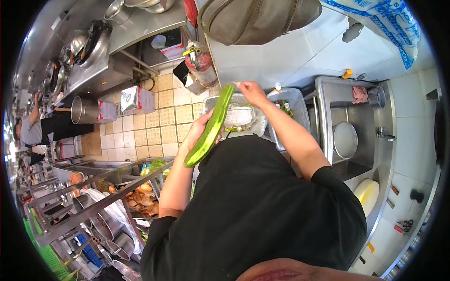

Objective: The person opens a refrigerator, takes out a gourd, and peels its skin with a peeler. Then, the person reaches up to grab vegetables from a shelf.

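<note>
- From where I stand, the left grip (198, 130) is clamped round the middle of a long green vegetable (212, 127), which slants so that its upper end lies beside the right grip and its lower end near the person's black shirt (272, 196).
- The right grip (253, 94) is pinched together on a small tool (236, 84) just off that upper end; most of it is hidden, so I can't say exactly what it is.
- Bright pale strips run down the skin, between darker bands. If those strips are wet, I'd expect the left grip to lose its hold, as one hand alone carries the whole length.
- Should it slip, it would probably drop into the bin (206, 104) below both grips, among plastic and scraps, or onto the tiled floor (167, 100) ahead of the left grip.
- Should the tool have an edge, a stroke running too far could nick the left fingers, since they lie along the vegetable's side.
- A second bin (304, 110), with green bits inside, sits under the right forearm; a careless elbow might knock its rim.
- Right of the right grip, well apart, is a metal sink (323, 86).
</note>
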`<state>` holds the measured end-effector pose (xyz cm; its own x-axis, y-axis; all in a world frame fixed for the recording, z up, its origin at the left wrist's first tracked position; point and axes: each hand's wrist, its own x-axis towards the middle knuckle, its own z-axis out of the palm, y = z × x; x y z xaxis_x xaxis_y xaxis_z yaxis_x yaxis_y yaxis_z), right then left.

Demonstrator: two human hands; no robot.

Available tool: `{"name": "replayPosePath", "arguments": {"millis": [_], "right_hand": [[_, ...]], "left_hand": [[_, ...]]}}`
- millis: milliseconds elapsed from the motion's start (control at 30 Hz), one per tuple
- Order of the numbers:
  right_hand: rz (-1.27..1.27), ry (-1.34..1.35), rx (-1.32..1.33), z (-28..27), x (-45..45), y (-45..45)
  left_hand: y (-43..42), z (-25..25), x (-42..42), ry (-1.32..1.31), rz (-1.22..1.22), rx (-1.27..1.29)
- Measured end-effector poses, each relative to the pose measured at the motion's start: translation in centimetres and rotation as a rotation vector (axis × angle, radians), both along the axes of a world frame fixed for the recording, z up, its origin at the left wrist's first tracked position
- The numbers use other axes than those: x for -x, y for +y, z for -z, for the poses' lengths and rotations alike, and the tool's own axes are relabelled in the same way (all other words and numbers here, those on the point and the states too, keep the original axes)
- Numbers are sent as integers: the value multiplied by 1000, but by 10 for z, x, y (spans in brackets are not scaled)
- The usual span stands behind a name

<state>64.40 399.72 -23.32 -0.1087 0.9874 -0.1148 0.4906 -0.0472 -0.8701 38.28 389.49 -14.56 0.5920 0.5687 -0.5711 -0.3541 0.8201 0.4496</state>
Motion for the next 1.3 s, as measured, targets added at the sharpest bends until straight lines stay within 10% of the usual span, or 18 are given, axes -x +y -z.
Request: {"name": "replayPosePath", "arguments": {"millis": [300, 400, 700, 900, 1300], "right_hand": [[-200, 477, -81, -71, 28, -57], [-449, 175, -165, -79, 30, -67], [-160, -35, -49, 6, -16, -67], [-224, 248, 9, -78, 16, -84], [-497, -98, -141, -162, 36, -111]], "left_hand": [[9, -2, -3, 205, -74, -53], [11, -3, -6, 207, -113, -49], [27, 7, -1, 12, -166, -57], [41, 37, -9, 57, -240, -64], [58, 40, -45, 102, -569, 122]]}}
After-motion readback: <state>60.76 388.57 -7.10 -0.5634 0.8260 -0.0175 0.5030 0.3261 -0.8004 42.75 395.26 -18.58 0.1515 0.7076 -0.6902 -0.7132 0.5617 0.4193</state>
